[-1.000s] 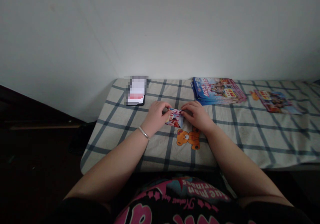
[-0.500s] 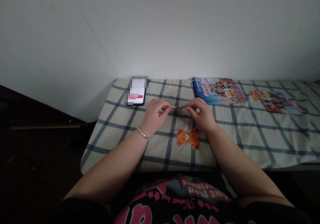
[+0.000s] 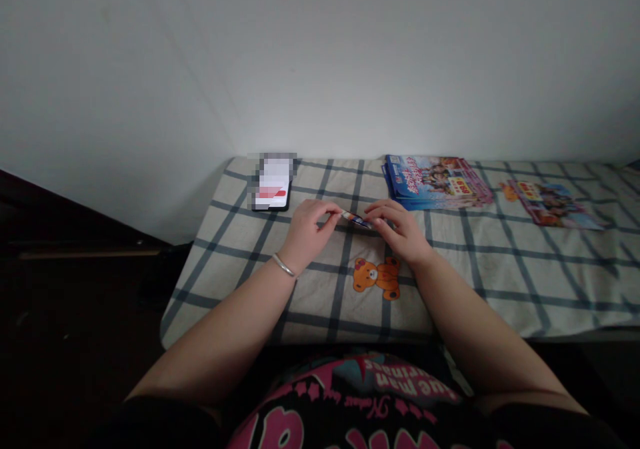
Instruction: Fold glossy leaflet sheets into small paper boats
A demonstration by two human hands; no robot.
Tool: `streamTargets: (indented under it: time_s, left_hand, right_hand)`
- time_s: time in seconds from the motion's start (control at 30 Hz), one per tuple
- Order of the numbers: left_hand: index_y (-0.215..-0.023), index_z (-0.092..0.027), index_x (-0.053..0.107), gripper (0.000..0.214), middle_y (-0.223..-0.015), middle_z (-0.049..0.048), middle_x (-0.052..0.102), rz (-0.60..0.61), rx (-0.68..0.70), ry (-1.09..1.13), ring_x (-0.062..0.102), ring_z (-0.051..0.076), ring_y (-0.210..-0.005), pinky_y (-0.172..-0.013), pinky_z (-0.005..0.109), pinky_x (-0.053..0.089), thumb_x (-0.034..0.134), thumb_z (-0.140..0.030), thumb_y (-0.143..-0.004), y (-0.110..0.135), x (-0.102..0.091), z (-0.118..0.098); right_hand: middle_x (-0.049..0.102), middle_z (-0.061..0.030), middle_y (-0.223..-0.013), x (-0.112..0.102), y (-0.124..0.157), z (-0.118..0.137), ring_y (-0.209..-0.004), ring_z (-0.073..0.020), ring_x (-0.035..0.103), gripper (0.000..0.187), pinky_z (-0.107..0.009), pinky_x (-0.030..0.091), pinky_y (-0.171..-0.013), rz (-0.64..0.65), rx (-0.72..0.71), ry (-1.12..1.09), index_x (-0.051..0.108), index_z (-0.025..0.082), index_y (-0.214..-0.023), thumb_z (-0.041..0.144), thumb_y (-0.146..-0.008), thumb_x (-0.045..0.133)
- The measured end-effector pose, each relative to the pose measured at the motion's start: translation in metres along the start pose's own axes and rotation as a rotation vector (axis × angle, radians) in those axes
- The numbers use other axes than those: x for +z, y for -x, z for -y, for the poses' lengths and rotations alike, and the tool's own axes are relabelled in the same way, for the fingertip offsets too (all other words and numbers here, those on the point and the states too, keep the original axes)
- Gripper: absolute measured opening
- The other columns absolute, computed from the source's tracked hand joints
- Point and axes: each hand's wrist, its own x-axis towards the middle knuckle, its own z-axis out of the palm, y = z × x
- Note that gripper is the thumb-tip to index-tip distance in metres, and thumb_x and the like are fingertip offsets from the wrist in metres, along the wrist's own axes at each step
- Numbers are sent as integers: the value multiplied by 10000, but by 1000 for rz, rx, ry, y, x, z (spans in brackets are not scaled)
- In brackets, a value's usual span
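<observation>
A small folded piece of printed paper (image 3: 356,219), red and blue, is held edge-on just above a checked cloth (image 3: 310,295). My left hand (image 3: 310,232) pinches its left end, and a silver bangle shows on that wrist. My right hand (image 3: 397,229) pinches its right end, fingers curled over it. Both hands are above the cloth, a little beyond an orange bear print (image 3: 377,277).
A phone (image 3: 273,185) with a lit screen lies at the back left of the cloth. A stack of colourful leaflets (image 3: 435,181) sits at the back, and a single leaflet (image 3: 553,203) lies to its right. A white wall rises behind; the floor at left is dark.
A second ago the folded paper faced me, held close to the cloth. It has since been turned edge-on and lifted slightly, and its right end now dips a little toward my right hand.
</observation>
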Motion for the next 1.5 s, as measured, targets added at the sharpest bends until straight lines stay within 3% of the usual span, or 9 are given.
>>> streamTargets:
  time_s: [0.23,0.47,0.73,0.87,1.0,1.23,1.4,1.5]
  left_hand:
    - [-880,-212,671,89,-885,19,718,165,119,58,649,178,-899,-881,349,488,596,-236,-923,-2,3,0]
    - [-897,-217,685,65,-901,13,725,212,42,99,664,175,-896,-874,348,508,622,-233,-902,0,5,4]
    - [-849,-197,646,17,-843,-6,696,201,-57,200,654,148,-814,-799,292,521,637,-202,-863,1,9,-1]
    - [-836,-189,626,40,-825,-9,679,196,-116,217,644,138,-781,-745,271,519,605,-162,-857,2,13,-2]
    - [-834,-191,620,57,-824,-9,674,216,-165,235,640,140,-765,-708,269,521,588,-147,-850,1,13,-1]
    - [-939,-199,630,97,-882,-6,690,221,-178,201,654,146,-806,-783,302,539,589,-148,-867,1,13,1]
    - [-1040,-194,641,263,-1038,35,652,220,-17,100,634,171,-967,-909,342,521,645,-83,-801,2,14,5]
    - [-1056,-202,655,263,-1127,61,623,265,102,5,605,205,-1074,-970,385,486,688,-133,-804,3,12,5]
  right_hand:
    - [675,-76,-1233,6,-1,-3,-1164,-228,603,237,-450,429,-1030,94,-18,61,656,240,-1126,288,-925,541]
    - [693,-72,-1196,10,-2,-5,-1124,-238,601,339,-444,442,-1005,173,12,115,618,237,-1241,278,-912,543]
    - [709,-70,-1142,13,-5,-2,-1081,-239,612,300,-432,438,-983,169,-5,168,639,223,-1188,271,-900,571]
    - [718,-67,-1106,13,-5,-3,-1055,-223,616,256,-412,431,-963,159,-3,144,666,216,-1138,270,-959,490]
    - [733,-50,-982,13,-4,-2,-940,-212,620,210,-382,447,-887,124,49,173,702,220,-1047,240,-938,524]
    - [724,-40,-832,15,-4,-2,-807,-198,628,146,-336,466,-760,86,173,210,726,218,-932,257,-888,593]
    - [731,-22,-788,18,-2,-8,-725,-174,655,134,-295,465,-676,-5,357,127,703,214,-934,243,-863,593]
    - [733,2,-754,18,-2,-9,-645,-158,651,118,-282,453,-617,-80,488,42,656,225,-948,278,-864,591]
